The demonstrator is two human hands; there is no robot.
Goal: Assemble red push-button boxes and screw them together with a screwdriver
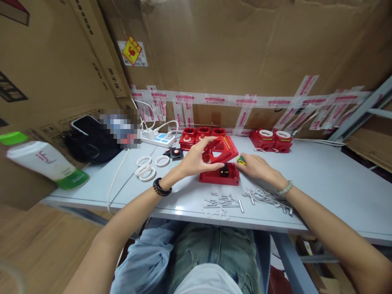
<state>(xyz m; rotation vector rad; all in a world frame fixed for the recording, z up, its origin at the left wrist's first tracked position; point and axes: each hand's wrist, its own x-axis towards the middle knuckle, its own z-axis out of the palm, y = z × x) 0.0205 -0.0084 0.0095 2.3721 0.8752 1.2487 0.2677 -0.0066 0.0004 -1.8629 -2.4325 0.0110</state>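
Note:
My left hand (196,158) grips a red housing cover (231,150) with a large round hole, tilted just above the table. Directly below it lies a red box base (210,178) with a black part (224,170) inside. My right hand (257,165) is closed around a green-and-yellow handle (241,160), which looks like a screwdriver's; its shaft is hidden. In front of the base lie several loose screws (223,200) and a thin metal rod. Nearer my right forearm is a pile of small chains with metal pins (266,196).
White rings (162,161) and black parts (176,153) lie left of the base. Red housings (188,141) stand behind, with more red units (266,141) at the back right. A power strip (159,139), black bag (92,141) and bottle (45,161) occupy the left side.

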